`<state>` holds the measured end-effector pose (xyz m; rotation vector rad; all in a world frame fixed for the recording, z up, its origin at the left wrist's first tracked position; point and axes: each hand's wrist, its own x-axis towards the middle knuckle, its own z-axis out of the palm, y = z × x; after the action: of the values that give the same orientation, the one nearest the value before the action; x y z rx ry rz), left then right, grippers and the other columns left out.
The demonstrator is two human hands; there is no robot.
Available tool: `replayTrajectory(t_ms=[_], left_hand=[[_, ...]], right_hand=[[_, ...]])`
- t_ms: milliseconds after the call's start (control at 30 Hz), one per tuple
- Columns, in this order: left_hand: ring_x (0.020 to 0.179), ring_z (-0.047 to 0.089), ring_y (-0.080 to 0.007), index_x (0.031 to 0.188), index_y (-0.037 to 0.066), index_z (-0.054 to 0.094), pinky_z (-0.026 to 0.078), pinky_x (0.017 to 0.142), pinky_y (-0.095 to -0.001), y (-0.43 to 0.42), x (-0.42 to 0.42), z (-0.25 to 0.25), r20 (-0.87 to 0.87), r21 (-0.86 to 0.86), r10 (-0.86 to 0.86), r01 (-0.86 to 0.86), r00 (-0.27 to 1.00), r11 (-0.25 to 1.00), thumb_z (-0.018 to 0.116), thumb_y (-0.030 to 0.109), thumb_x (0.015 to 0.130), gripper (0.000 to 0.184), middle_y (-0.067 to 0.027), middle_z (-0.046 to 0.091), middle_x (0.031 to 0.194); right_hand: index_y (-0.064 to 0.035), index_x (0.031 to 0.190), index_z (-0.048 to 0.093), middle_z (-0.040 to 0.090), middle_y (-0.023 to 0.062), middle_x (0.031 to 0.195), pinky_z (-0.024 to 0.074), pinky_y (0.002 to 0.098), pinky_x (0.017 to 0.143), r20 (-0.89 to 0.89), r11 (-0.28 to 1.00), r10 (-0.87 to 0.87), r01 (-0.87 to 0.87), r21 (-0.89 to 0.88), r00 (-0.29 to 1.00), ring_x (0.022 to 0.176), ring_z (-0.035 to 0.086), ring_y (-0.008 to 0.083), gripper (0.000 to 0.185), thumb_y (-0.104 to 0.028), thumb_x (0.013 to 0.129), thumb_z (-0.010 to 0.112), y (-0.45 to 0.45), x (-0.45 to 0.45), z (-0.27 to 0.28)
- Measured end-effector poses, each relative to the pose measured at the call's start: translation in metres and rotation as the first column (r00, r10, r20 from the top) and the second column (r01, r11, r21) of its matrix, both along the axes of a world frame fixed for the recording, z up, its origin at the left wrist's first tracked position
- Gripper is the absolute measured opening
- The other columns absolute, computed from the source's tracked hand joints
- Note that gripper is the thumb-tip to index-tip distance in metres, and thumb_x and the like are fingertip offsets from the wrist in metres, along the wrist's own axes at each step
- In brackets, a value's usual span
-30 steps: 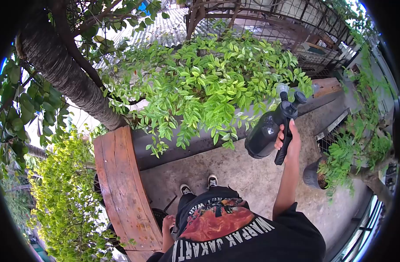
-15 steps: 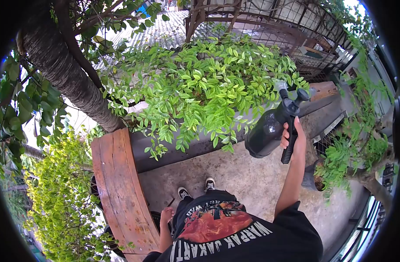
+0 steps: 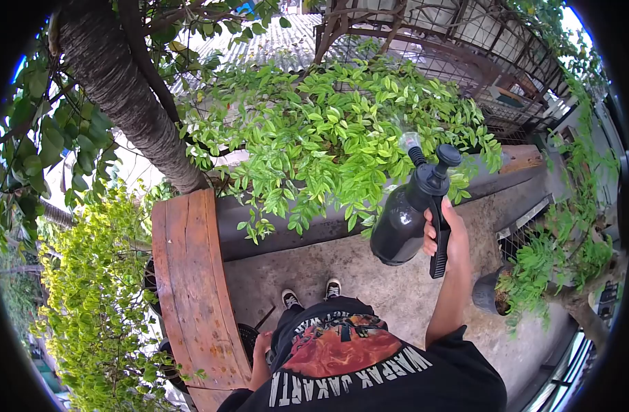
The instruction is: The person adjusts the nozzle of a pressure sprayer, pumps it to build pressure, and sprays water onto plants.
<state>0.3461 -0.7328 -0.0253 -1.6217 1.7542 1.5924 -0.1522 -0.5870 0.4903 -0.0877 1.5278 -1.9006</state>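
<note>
My right hand point(image 3: 448, 237) is closed around the handle of a black pump spray bottle point(image 3: 404, 223), held out in front and tilted. Its nozzle point(image 3: 412, 145) points at a leafy green bush point(image 3: 328, 137), close to the leaves, with a faint mist at the tip. The round pump knob point(image 3: 450, 155) stands up on top of the bottle. Low at my side, near the wooden bench top, my left hand point(image 3: 263, 341) shows only in part; its fingers are too hidden to judge.
A wooden bench top point(image 3: 191, 275) runs along my left, beside a tree trunk point(image 3: 122, 96) and a yellow-green shrub point(image 3: 88, 295). To the right stands a potted plant point(image 3: 489, 292). Behind the bush rises a wire mesh fence point(image 3: 459, 41).
My right hand has brought the spray bottle left and slightly down, with its nozzle nearer the middle of the bush. My left hand has drawn in closer to my body.
</note>
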Motion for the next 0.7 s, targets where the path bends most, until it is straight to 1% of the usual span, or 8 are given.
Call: replayTrajectory(t_ms=[100, 200, 300, 367, 400, 500, 600, 700], left_hand=[[0.102, 0.06, -0.0284, 0.108, 0.009, 0.064, 0.046, 0.086, -0.036, -0.004, -0.021, 0.024, -0.018, -0.051, -0.017, 0.016, 1.0, 0.999, 0.052, 0.031, 0.085, 0.035, -0.0194, 0.064, 0.101], [0.086, 0.066, -0.0234, 0.109, 0.007, 0.064, 0.05, 0.074, -0.0342, -0.014, -0.042, 0.05, 0.041, -0.147, -0.153, 0.158, 0.987, 0.976, 0.052, 0.027, 0.086, 0.033, -0.0154, 0.067, 0.09], [0.07, 0.064, -0.0166, 0.107, 0.006, 0.063, 0.05, 0.06, -0.031, -0.018, -0.056, 0.08, -0.109, -0.077, 0.037, -0.046, 0.993, 0.996, 0.051, 0.023, 0.086, 0.03, -0.0095, 0.067, 0.079], [0.083, 0.065, -0.0235, 0.101, 0.004, 0.064, 0.049, 0.072, -0.0337, -0.017, -0.064, 0.095, -0.039, 0.027, 0.159, -0.158, 0.986, 0.987, 0.05, 0.023, 0.087, 0.028, -0.015, 0.066, 0.086], [0.089, 0.065, -0.0269, 0.099, 0.003, 0.064, 0.049, 0.079, -0.035, -0.017, -0.064, 0.098, 0.001, 0.078, 0.215, -0.214, 0.977, 0.974, 0.049, 0.023, 0.087, 0.027, -0.0178, 0.066, 0.09], [0.063, 0.063, -0.0139, 0.102, 0.006, 0.064, 0.049, 0.053, -0.0292, -0.01, -0.038, 0.069, -0.145, -0.069, 0.056, -0.066, 0.988, 0.995, 0.05, 0.021, 0.087, 0.026, -0.0053, 0.066, 0.074], [0.062, 0.062, -0.0141, 0.101, 0.007, 0.065, 0.049, 0.053, -0.0298, -0.001, -0.031, 0.084, -0.018, -0.015, 0.128, -0.129, 0.992, 0.992, 0.051, 0.022, 0.086, 0.025, -0.0039, 0.066, 0.073], [0.061, 0.062, -0.0145, 0.1, 0.01, 0.066, 0.05, 0.053, -0.0311, 0.01, 0.01, 0.002, -0.039, -0.098, -0.13, 0.125, 0.991, 0.987, 0.051, 0.022, 0.085, 0.025, -0.0034, 0.066, 0.074]], right_hand=[[-0.005, 0.081, 0.05, 0.043, 0.0004, 0.053, 0.0308, 0.0234, 0.036, 0.101, 0.992, 0.101, -0.092, -0.085, 0.99, 0.036, 0.039, 0.0097, 0.047, -0.051, 0.09, 0.046, -0.013, 0.011, -0.011], [-0.0052, 0.082, 0.05, 0.044, 0.0005, 0.054, 0.0315, 0.0234, 0.036, 0.118, 0.972, 0.212, -0.197, -0.125, 0.97, 0.035, 0.039, 0.0098, 0.047, -0.051, 0.09, 0.046, -0.036, 0.022, -0.019], [-0.0054, 0.081, 0.05, 0.045, 0.0003, 0.054, 0.0321, 0.0234, 0.036, 0.133, 0.969, 0.214, -0.192, -0.158, 0.968, 0.036, 0.04, 0.0101, 0.047, -0.051, 0.089, 0.048, -0.061, 0.033, -0.019], [-0.0055, 0.08, 0.05, 0.045, 0.0002, 0.054, 0.0322, 0.0232, 0.036, 0.12, 0.968, 0.227, -0.211, -0.133, 0.966, 0.036, 0.04, 0.0101, 0.046, -0.051, 0.089, 0.049, -0.077, 0.045, -0.018], [-0.0055, 0.08, 0.051, 0.045, 0.0003, 0.054, 0.0323, 0.0231, 0.037, 0.116, 0.955, 0.289, -0.277, -0.109, 0.95, 0.037, 0.041, 0.0101, 0.046, -0.051, 0.088, 0.05, -0.082, 0.052, -0.018], [-0.0067, 0.081, 0.05, 0.045, -0.001, 0.053, 0.0323, 0.0233, 0.035, 0.108, 0.942, 0.334, -0.328, -0.075, 0.936, 0.035, 0.039, 0.0094, 0.047, -0.053, 0.089, 0.047, -0.095, 0.06, -0.021], [-0.0063, 0.083, 0.05, 0.043, -0.0011, 0.053, 0.0326, 0.0231, 0.036, 0.095, 0.955, 0.277, -0.263, -0.137, 0.956, 0.035, 0.039, 0.009, 0.047, -0.052, 0.09, 0.044, -0.103, 0.061, -0.026], [-0.0058, 0.083, 0.05, 0.043, -0.0009, 0.053, 0.0327, 0.0227, 0.036, 0.037, 0.944, 0.32, -0.316, -0.095, 0.947, 0.035, 0.039, 0.0088, 0.046, -0.051, 0.091, 0.044, -0.106, 0.07, -0.015]])
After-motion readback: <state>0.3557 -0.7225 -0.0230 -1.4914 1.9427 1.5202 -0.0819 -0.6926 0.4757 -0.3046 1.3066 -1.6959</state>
